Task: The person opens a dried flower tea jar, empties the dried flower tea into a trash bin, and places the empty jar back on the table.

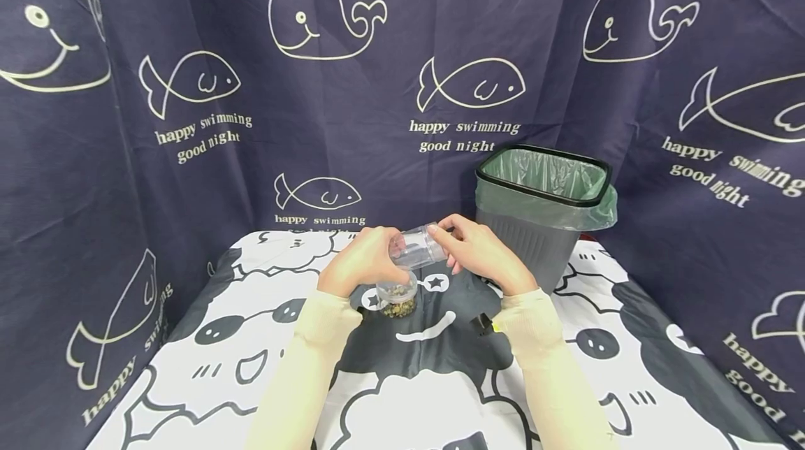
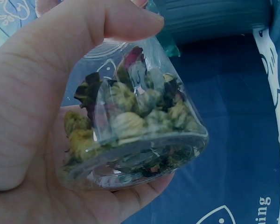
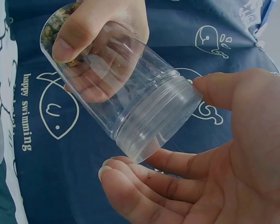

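"Right wrist view: what's happening?"

"The left hand is gripping a tilted clear jar of dried flower buds; the right hand is curving thumb and fingers loosely round its lid."

"Is it turning the lid?"

"Probably; that's calling for a firm counter-grip. A second jar is standing just below the left hand."

Before you, dark navy fabric curtains repeat "happy swimming" and "good night" in pale letters beneath outlined fish.
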`<state>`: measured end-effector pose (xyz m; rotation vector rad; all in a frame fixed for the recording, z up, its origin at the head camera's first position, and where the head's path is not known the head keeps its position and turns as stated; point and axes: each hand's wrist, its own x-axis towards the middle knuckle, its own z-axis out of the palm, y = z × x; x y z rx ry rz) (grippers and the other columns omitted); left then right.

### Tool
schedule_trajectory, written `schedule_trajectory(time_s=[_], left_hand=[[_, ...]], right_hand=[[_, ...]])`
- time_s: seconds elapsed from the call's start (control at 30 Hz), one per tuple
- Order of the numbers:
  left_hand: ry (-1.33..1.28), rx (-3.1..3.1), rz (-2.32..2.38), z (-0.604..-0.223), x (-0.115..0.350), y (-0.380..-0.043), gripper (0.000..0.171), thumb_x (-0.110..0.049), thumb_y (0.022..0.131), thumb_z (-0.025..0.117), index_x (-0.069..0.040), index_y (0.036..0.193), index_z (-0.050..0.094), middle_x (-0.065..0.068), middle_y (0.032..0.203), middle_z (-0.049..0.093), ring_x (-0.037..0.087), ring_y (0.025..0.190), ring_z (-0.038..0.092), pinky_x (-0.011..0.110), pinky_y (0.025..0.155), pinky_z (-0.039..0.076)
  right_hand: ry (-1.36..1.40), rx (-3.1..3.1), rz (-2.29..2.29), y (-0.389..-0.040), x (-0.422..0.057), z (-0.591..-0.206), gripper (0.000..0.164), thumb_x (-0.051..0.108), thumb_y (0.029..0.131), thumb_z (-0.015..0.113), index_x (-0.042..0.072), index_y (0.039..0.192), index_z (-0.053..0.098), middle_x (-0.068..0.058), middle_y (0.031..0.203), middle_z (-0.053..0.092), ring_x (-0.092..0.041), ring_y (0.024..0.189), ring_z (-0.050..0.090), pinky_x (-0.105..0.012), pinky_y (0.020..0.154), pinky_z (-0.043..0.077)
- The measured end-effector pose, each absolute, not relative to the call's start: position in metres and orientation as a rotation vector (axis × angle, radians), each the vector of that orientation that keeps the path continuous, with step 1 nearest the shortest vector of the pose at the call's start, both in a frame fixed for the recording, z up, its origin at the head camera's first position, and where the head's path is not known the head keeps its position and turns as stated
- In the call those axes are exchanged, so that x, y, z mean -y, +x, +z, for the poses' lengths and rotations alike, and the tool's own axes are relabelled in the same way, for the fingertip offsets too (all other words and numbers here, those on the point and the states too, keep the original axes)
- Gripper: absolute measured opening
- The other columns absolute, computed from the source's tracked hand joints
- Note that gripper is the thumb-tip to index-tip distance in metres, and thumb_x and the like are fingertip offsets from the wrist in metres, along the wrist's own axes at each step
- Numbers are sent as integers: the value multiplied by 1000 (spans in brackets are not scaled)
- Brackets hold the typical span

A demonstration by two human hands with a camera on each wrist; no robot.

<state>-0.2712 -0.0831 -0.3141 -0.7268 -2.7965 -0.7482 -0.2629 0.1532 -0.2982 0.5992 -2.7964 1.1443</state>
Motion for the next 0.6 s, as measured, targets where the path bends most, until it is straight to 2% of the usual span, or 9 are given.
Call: schedule_trajectory(time_s=[0.23, 0.6], left_hand=[[-738, 2788, -734, -319, 83, -272, 41, -27, 61, 86, -15, 95, 67, -4, 79, 66, 15, 69, 61, 30, 66, 52], [-718, 2792, -718, -314, 86, -272, 41, -28, 62, 86, -14, 96, 67, -4, 79, 66, 15, 68, 60, 30, 66, 51]], right_hand=[[594, 2803, 1140, -261, -153, -302, 53, 64, 100, 51, 18, 124, 61, -3, 78, 69, -20, 65, 71, -35, 73, 55], [632, 2789, 1154, -262, -150, -297, 51, 61, 101, 53, 17, 126, 61, -11, 82, 70, -24, 67, 73, -35, 71, 57]])
